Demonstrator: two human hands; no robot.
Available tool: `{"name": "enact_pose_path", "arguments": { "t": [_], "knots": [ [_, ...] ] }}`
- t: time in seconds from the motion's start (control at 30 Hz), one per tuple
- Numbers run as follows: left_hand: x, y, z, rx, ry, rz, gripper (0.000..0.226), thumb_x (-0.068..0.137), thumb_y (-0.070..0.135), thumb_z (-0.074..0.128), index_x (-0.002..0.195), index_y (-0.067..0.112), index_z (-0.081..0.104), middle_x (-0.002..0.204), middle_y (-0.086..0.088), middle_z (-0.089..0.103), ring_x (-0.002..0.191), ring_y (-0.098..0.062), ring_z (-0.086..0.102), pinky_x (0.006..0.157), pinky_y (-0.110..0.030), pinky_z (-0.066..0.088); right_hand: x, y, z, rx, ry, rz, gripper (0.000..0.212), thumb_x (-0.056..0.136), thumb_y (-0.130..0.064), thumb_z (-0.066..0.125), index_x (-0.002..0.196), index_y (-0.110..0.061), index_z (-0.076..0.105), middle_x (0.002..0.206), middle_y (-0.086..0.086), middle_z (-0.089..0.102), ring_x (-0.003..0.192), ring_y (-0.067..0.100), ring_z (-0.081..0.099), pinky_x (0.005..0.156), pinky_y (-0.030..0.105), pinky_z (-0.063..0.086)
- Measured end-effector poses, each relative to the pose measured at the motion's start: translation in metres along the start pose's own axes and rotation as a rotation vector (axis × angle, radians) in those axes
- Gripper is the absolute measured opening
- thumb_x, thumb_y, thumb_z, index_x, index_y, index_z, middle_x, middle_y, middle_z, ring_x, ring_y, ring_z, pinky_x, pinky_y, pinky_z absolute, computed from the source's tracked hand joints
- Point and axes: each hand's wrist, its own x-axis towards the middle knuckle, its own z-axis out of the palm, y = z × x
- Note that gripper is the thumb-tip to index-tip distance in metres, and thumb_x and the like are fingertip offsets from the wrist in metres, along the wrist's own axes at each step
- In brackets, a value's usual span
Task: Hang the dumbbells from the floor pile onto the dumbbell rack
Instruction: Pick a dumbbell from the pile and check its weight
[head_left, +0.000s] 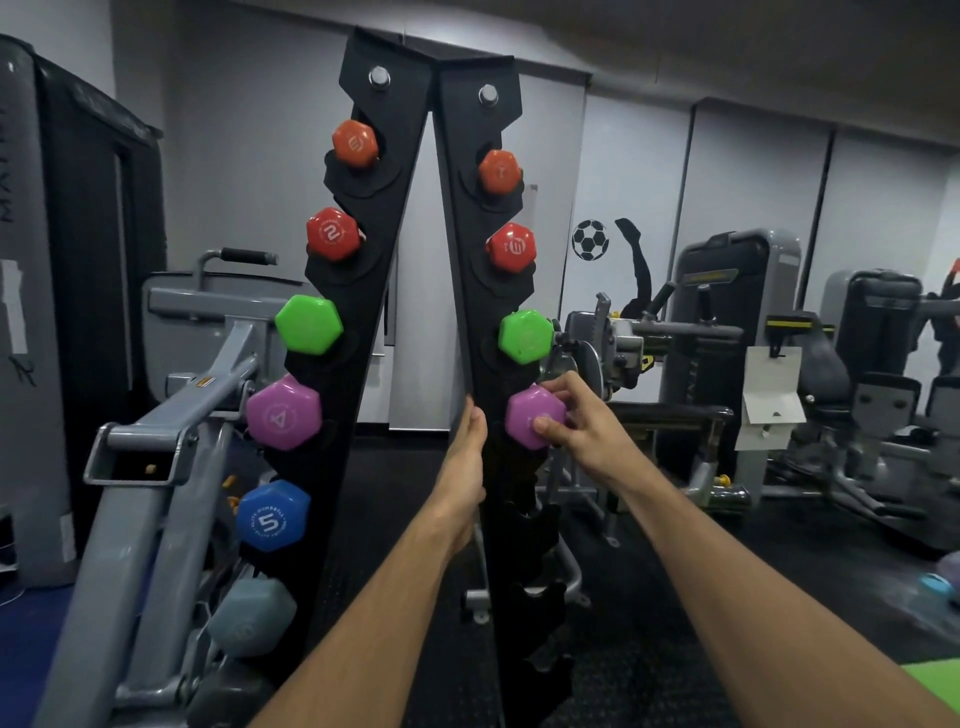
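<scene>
Both forearms reach up; right hand (582, 426) fingers (563, 387) curl round the purple dumbbell (532, 415) head, thumb on its face. Left hand (467, 457) fingers wrap the dumbbell rack (467, 291) upright's edge, beside it.

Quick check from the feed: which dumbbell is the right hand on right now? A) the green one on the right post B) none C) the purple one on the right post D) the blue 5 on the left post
C: the right hand grips the purple dumbbell on the rack's right post, under the green dumbbell.
</scene>
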Motion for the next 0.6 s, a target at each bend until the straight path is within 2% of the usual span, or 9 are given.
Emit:
{"name": "enact_pose_path", "arguments": {
  "t": [0.07,0.13,0.4,0.5,0.6],
  "knots": [
    [-0.0004,0.0009,-0.0013,-0.009,0.012,0.001,0.062,0.092,0.078,0.037,0.15,0.06,0.028,0.16,0.016,0.04,0.145,-0.018,0.04,0.117,-0.066,0.027,0.0008,-0.0031,0.0028,0.078,-0.002,0.036,0.031,0.09,-0.012,0.077,0.112,-0.023,0.058,0.116,0.018,0.064,0.098,0.03,0.067,0.079,0.037,0.058],
    [0.0002,0.0003,-0.0027,-0.015,0.034,-0.007,0.057,0.096,0.074,0.037,0.15,0.06,0.028,0.16,0.016,0.04,0.145,-0.018,0.041,0.117,-0.065,0.027,0.0013,-0.0059,0.0052,0.132,0.0,0.072,0.031,0.088,-0.012,0.078,0.111,-0.022,0.058,0.116,0.019,0.065,0.098,0.028,0.067,0.077,0.035,0.056],
    [0.0008,0.0014,0.0,0.001,0.026,-0.003,0.063,0.085,0.082,0.041,0.145,0.065,0.031,0.16,0.021,0.038,0.146,-0.018,0.04,0.115,-0.066,0.03,0.0009,-0.0051,0.0039,0.186,0.044,0.158,0.031,0.09,-0.004,0.075,0.114,-0.012,0.058,0.112,0.016,0.068,0.091,0.02,0.066,0.069,0.02,0.052],
    [-0.0012,0.0027,-0.0012,-0.007,0.023,-0.007,0.055,0.095,0.074,0.038,0.148,0.064,0.027,0.161,0.02,0.035,0.147,-0.019,0.038,0.116,-0.066,0.029,0.0001,-0.004,0.0041,0.191,0.037,0.165,0.033,0.09,-0.006,0.076,0.117,-0.013,0.058,0.114,0.013,0.068,0.095,0.021,0.068,0.073,0.024,0.056],
    [-0.0009,0.0012,-0.0037,-0.01,0.013,-0.005,0.054,0.099,0.069,0.035,0.151,0.062,0.023,0.163,0.02,0.031,0.149,-0.018,0.034,0.118,-0.066,0.026,-0.0018,-0.0021,0.0066,0.169,0.035,0.158,0.036,0.091,-0.012,0.077,0.12,-0.016,0.057,0.117,0.011,0.068,0.106,0.028,0.069,0.093,0.041,0.06]
  ]
}}
